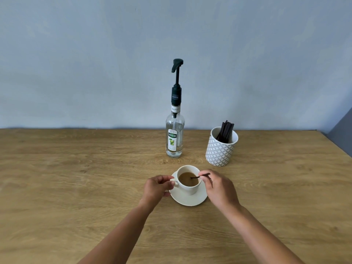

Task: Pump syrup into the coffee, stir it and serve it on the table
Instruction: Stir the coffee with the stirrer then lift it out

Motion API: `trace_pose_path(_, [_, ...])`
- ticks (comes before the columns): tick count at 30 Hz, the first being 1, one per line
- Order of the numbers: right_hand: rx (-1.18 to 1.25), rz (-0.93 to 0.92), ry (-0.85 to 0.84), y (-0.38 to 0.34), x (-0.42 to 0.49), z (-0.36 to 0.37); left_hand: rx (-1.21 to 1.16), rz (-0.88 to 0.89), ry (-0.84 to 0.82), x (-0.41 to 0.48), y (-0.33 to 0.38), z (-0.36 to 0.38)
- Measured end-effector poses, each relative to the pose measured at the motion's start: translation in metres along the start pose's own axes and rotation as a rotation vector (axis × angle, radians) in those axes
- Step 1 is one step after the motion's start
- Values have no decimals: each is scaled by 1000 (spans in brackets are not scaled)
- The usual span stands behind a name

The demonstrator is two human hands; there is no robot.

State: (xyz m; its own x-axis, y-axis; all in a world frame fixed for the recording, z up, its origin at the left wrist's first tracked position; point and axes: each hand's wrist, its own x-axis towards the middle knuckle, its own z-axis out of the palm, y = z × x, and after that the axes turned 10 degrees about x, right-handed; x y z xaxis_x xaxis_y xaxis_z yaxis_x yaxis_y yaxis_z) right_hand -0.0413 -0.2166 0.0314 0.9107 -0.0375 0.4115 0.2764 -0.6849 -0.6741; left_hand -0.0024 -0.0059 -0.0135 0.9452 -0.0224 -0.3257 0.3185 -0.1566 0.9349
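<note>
A white cup (187, 188) of light-brown coffee (188, 179) stands on a white saucer (187, 200) near the middle of the wooden table. My left hand (157, 188) pinches the cup's handle on its left side. My right hand (219, 187) holds a thin dark stirrer (200, 176) whose tip dips into the coffee. Behind the cup stands a clear glass syrup bottle (174, 138) with a dark pump head (177, 64), untouched.
A white patterned pot (221, 151) with several dark stirrers (225, 131) stands to the right of the bottle. The wooden table (76, 178) runs back to a blue-grey wall; its right edge shows at the far right.
</note>
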Motion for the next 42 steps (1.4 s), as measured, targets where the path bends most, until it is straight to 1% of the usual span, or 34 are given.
trace_pose_path(4, [-14, -19, -7, -1, 0, -3, 11, 9, -8, 1, 0, -1])
trace_pose_path(8, [37, -17, -62, -8, -1, 2, 28, 12, -9, 2, -1, -2])
trace_pose_path(11, [20, 4, -100, -10, 2, 6, 33, 10, -14, 4, -2, -2])
trace_pose_path(18, [-97, -40, -42, -6, 3, -3, 36, 10, -7, 4, -2, -2])
trace_pose_path(26, [-2, -11, -90, -15, -1, 5, 46, 4, -6, 4, -1, -2])
trace_pose_path(28, [-26, -2, -87, -16, 2, 4, 47, 3, -12, 4, -1, -2])
trace_pose_path(34, [-128, -69, -43, -13, 3, -4, 38, 6, -6, 4, -1, -1])
trace_pose_path(42, [-34, -68, -82, -23, -1, 6, 87, 9, 15, 5, -2, -2])
